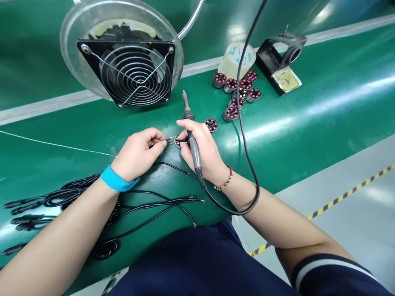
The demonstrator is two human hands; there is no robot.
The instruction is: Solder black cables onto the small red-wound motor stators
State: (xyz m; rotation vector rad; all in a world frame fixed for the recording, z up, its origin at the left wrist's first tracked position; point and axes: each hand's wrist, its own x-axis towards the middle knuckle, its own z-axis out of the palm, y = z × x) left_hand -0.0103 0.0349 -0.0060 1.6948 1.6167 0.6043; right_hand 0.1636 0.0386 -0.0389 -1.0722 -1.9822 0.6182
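Note:
Between the thumb and fingers of my left hand [140,150] is the end of a thin black cable [169,140], its wires pointing right. My right hand [206,150] has a grey soldering iron [194,150] lying across it, tip up and away from the bench. The same hand's thumb and fingertips pinch a small round motor stator [177,142] against the bench. The wire ends reach the stator's left rim; whether they touch it I cannot tell. Just beyond my right fingers lies another stator [211,125] with red windings.
Several stators [231,114] cluster beside a translucent jar [236,59]. An iron stand [277,61] with a yellow sponge [286,80] is at back right. A fan [140,78] stands at back left. Black cables [151,210] lie near my body. The iron's cord [243,131] loops over my right forearm.

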